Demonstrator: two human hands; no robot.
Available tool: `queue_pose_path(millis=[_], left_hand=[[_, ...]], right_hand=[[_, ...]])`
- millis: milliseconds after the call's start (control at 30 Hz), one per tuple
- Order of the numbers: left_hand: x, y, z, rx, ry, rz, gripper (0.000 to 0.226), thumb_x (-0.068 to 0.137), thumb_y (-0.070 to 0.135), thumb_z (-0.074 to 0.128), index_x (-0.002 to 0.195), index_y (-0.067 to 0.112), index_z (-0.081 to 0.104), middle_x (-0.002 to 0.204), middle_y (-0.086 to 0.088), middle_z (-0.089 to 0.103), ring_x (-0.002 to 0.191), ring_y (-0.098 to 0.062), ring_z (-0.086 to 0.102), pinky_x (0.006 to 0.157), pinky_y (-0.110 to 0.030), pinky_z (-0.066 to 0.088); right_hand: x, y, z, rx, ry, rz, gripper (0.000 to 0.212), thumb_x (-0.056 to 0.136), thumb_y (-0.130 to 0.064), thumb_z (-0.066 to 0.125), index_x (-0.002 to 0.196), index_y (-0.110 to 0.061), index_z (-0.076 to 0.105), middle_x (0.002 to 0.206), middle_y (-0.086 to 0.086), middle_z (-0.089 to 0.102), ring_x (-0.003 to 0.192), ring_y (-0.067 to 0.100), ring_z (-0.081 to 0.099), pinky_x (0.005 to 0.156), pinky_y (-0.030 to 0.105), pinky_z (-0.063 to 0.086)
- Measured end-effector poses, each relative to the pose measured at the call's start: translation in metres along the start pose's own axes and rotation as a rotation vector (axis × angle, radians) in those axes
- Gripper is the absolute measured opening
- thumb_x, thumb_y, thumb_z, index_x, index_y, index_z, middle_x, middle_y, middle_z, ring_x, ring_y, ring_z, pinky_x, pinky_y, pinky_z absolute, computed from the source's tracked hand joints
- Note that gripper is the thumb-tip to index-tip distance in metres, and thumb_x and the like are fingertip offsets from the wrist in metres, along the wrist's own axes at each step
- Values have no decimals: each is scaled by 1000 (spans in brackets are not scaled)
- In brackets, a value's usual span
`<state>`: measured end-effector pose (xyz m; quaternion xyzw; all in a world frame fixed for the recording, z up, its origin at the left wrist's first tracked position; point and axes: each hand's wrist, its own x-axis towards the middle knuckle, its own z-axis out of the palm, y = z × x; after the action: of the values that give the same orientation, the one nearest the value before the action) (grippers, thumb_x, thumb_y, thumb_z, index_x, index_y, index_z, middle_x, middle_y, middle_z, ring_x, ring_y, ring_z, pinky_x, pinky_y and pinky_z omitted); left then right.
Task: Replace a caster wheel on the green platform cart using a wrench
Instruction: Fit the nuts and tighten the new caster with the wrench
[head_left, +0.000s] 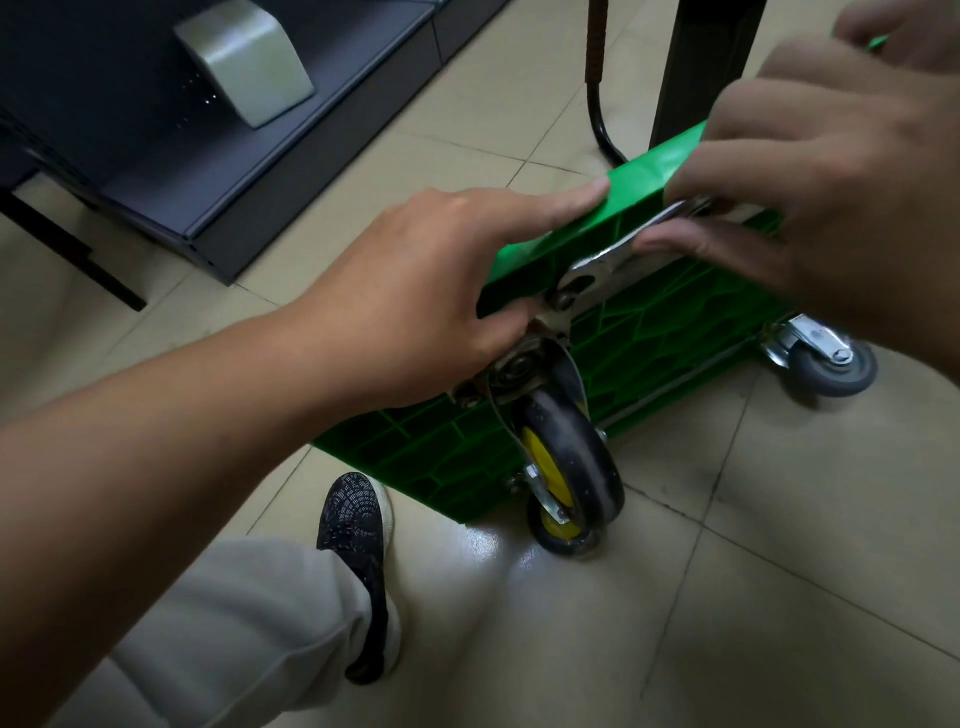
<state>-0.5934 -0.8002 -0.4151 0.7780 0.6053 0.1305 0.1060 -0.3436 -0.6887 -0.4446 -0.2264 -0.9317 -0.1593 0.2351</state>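
Observation:
The green platform cart stands tipped on its edge on the floor, its ribbed underside facing me. My left hand grips the cart's upper edge, forefinger stretched along it and thumb by the mounting plate of a black caster wheel with a yellow hub. My right hand pinches the handle of a silver wrench, whose jaw sits on a bolt at that caster's plate. A second yellow-hubbed wheel touches the floor below. A grey caster sits at the cart's far right corner.
Beige floor tiles lie all around. A dark cabinet with a pale grey block on it stands at the upper left. A black post and the cart's black handle tube rise behind the cart. My shoe rests near the cart's lower corner.

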Motion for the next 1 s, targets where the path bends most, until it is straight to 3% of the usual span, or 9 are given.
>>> queue_pose_path(millis=[167,300,467,767,900,1000], left_hand=[[-1,0,0,6,9,0,76,93,23,74,157,45,38,142,9,64,127,-17,62,98,-45,52],[0,0,0,4,7,-3,77,92,21,74,157,45,39,141,9,64,126,-18,62,98,-45,51],[-1,0,0,4,5,5,77,92,21,75,157,43,39,142,7,64,128,-19,62,101,-45,51],[-1,1,1,1,25,23,75,93,20,74,158,39,41,145,9,62,133,-16,59,103,-46,51],[-1,0,1,3,26,29,76,93,19,75,158,38,40,148,8,60,137,-15,56,106,-47,51],[0,0,1,4,24,31,76,93,18,75,158,38,40,148,7,59,137,-15,56,106,-47,51]], right_hand=[[0,0,2,-18,-6,-63,46,108,-45,46,100,-5,68,97,18,64,92,42,58,94,63,39],[6,-6,1,-35,-5,-58,49,108,-47,45,97,-6,68,94,17,64,87,40,59,94,56,38],[-7,-16,7,-12,36,112,52,104,-54,52,97,-6,71,92,16,72,83,37,65,89,50,43],[-35,-43,50,486,15,593,59,88,-74,53,96,-21,78,86,5,76,81,31,70,70,47,55],[-42,-66,69,755,-39,712,57,90,-70,52,80,-19,75,66,8,68,63,25,64,58,43,51],[-46,-92,81,934,-56,783,55,91,-67,50,66,-23,70,54,-1,60,51,14,54,51,38,43]])
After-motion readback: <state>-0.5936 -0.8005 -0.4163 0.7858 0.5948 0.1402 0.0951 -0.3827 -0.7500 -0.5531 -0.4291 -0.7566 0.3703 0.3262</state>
